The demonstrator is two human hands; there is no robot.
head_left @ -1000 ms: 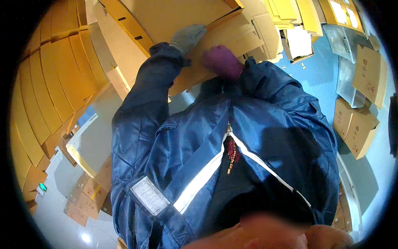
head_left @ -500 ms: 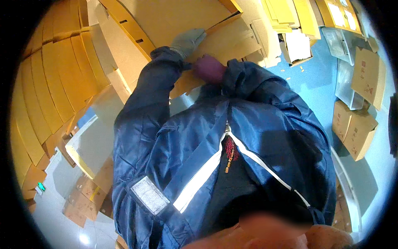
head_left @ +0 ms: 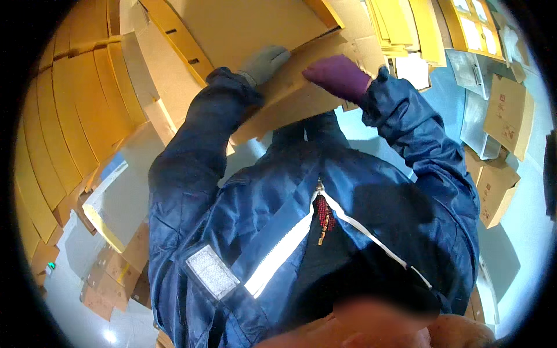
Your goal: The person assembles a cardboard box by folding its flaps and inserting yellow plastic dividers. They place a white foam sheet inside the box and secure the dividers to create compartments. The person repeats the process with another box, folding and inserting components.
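Observation:
A large brown cardboard sheet (head_left: 296,107) with a fold across it lies in front of my body. It is part of an open carton, whose flat panel (head_left: 243,29) stretches away at the top. My left hand (head_left: 266,65), in a grey glove, lies on the cardboard beside the fold, fingers stretched out together. My right hand (head_left: 339,76), in a purple glove, is over the front flap to the right of it. Its fingers are pressed together and point left; whether anything is in them is hidden.
Tall stacks of flat cardboard (head_left: 75,116) stand at the left. More yellowish cardboard (head_left: 394,23) is at the upper right. Clear plastic bins (head_left: 467,72) and brown cartons (head_left: 507,116) stand along the right on a blue floor (head_left: 444,98).
My right hand has moved right, away from my left hand, along the flap. The front flap shows more fully. My left hand has stayed nearly in place.

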